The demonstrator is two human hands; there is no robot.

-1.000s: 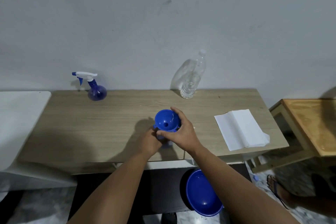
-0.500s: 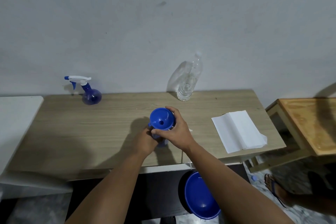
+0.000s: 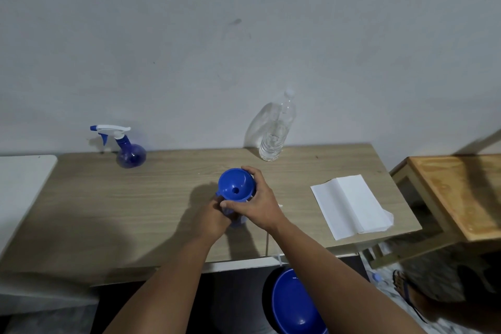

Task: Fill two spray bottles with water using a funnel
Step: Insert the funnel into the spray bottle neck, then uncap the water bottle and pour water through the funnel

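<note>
A bare pale wall backs a wood-grain bench (image 3: 108, 211), with a second wooden table (image 3: 458, 192) off to the right. At the bench's middle both hands meet round a blue funnel (image 3: 236, 184), which sits tilted a little over what appears to be a blue spray bottle (image 3: 238, 221), almost wholly hidden by the hands. The right hand (image 3: 256, 205) curls its fingers (image 3: 250, 171) round the funnel's rim and far side; the left hand (image 3: 214, 215) grips low, seemingly round the bottle's body, though its fingers are mostly out of sight.

Over the last second the hands and funnel hold the same pose; the shift in the picture looks like head movement only. I judge the funnel is being seated or steadied in the bottle's neck, so pouring has not begun.

The other spray bottle (image 3: 127, 150), its trigger head on, stands at the far left edge by the wall. A clear plastic water bottle (image 3: 275, 133) stands at the back, well apart from the hands, so a hand must come free to fetch it. A folded white paper towel (image 3: 349, 205) lies to the right, and a blue basin (image 3: 295, 304) sits below the bench's front edge.
</note>
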